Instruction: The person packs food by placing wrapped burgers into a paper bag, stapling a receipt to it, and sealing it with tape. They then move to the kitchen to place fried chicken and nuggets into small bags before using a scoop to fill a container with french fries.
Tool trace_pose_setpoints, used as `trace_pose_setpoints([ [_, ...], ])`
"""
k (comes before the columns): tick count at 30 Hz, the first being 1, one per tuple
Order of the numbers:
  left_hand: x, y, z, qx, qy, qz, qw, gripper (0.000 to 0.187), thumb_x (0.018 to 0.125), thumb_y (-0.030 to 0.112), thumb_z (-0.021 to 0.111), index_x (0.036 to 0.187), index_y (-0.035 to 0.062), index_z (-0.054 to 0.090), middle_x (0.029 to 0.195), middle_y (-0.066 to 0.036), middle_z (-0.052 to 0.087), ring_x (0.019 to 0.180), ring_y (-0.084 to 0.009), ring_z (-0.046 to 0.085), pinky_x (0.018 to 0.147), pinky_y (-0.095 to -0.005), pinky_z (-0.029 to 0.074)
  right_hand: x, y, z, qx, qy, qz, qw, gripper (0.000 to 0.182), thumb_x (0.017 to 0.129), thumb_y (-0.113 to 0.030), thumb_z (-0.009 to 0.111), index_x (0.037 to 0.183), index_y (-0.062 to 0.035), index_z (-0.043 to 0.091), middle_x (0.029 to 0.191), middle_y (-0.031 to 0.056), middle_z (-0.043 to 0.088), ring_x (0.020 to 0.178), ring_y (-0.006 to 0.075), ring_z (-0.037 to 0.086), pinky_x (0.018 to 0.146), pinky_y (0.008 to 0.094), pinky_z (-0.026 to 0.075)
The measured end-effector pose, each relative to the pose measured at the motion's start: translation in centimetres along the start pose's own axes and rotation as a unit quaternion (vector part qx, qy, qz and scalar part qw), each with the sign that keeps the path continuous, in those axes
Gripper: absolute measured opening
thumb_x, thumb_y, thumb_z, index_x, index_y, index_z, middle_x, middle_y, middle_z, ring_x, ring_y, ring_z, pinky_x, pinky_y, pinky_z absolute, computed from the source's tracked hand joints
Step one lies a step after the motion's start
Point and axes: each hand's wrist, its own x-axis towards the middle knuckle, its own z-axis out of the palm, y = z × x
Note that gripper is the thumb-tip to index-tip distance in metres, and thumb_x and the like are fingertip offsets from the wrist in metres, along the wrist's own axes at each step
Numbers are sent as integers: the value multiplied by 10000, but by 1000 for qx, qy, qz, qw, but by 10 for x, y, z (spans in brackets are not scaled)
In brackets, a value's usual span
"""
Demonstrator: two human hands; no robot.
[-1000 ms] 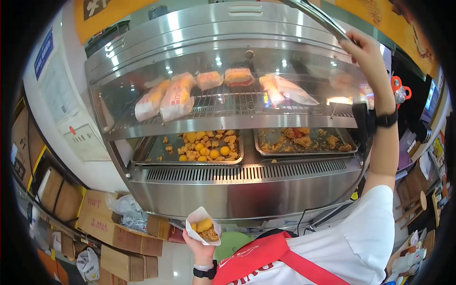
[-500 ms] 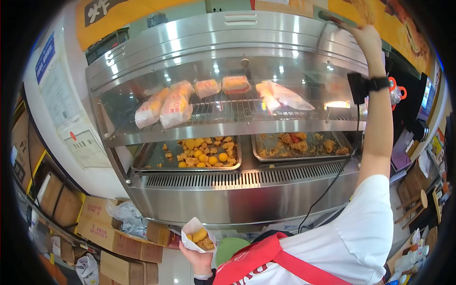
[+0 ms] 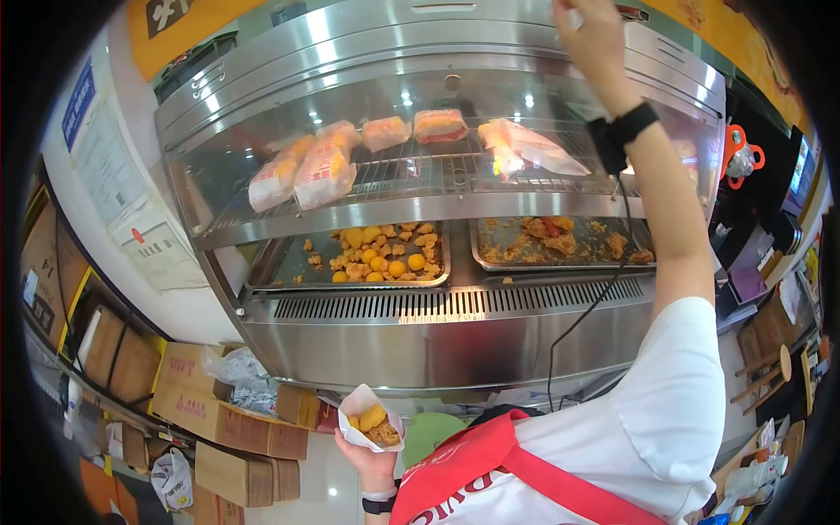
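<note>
My left hand [image 3: 366, 462] holds a white paper pouch [image 3: 348, 408] with several fried, breaded pieces [image 3: 374, 425] in its open top. It is low in front of the steel display warmer [image 3: 411, 346]. High up at the frame's top edge is my right hand [image 3: 595, 39], over the warmer's upper front. Its fingers look loosely apart with nothing visible in them, though the edge cuts off part of the hand. Just right of it, the end of a pair of tongs [image 3: 633, 13] lies on the warmer's top.
Wrapped food [image 3: 325, 171] sits on the warmer's upper rack. Below, one metal tray [image 3: 280, 262] holds fried pieces and yellow balls; another tray [image 3: 516, 262] holds fried pieces and crumbs. A black cord [image 3: 584, 319] hangs from my right wrist. Cardboard boxes [image 3: 197, 394] stand at lower left.
My right hand has moved left, away from the tongs it was at on the warmer's top. My left hand still holds the pouch, and the view has shifted slightly.
</note>
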Motion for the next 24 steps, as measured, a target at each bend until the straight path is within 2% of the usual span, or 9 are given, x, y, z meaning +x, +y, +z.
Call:
trace_pose_setpoints([
  [1,-2,-1,6,8,23,1,1000,510,762,537,302,1114,189,423,1063,-25,476,995,-235,456,767,-434,391,-9,-5,14,-10,24,-71,997,306,739,-349,551,760,-49,607,746,102,592,726,268,570,637,339,448],
  [5,-9,0,14,28,45,-2,999,463,729,538,366,1040,207,457,987,0,500,939,-207,469,708,-426,388,-55,-70,36,14,-264,-59,963,246,739,-305,563,842,-82,579,807,73,573,746,249,563,634,325,456],
  [10,-16,3,8,34,36,1,999,462,735,540,364,1043,209,458,995,-3,501,935,-211,471,705,-433,389,-70,-86,54,15,-256,-69,964,360,711,-313,575,914,-24,506,813,121,569,738,271,567,618,357,452],
  [13,-26,5,6,27,38,9,999,469,738,544,362,1049,206,458,1001,-7,500,937,-217,470,711,-443,385,-69,-99,50,26,-244,-11,969,358,661,-310,600,830,-10,503,794,129,557,693,297,566,586,367,459],
  [16,-33,8,6,11,33,4,999,477,735,543,379,1058,201,460,1015,-12,498,958,-227,460,735,-468,383,-78,-129,20,26,-182,18,983,379,657,-285,606,883,-1,501,788,126,548,720,284,551,614,349,457],
  [18,-35,9,-5,-23,78,-3,997,447,721,534,415,1005,197,491,960,-23,526,913,-235,493,760,-491,384,-94,-150,-5,136,-147,76,977,434,682,-266,604,993,3,462,823,109,522,752,235,527,667,308,447],
  [20,-47,10,-4,4,87,-6,996,431,703,530,446,966,194,503,916,-30,538,874,-242,511,773,-500,382,-121,-176,-26,446,-135,239,852,491,707,-250,609,1080,-8,401,879,93,483,787,195,495,736,302,422],
  [22,-59,11,-2,35,98,-8,995,415,686,526,476,926,190,515,873,-36,549,835,-249,529,787,-510,380,-158,-196,-45,510,-102,232,822,512,721,-255,614,1103,-19,368,933,83,457,819,177,479,782,314,396],
  [24,-67,10,2,-70,138,-4,988,404,654,521,522,877,183,516,801,-42,553,772,-260,548,798,-514,378,-199,-220,-72,515,-162,205,817,503,729,-280,616,1090,-23,378,939,79,463,866,190,492,816,319,374],
])
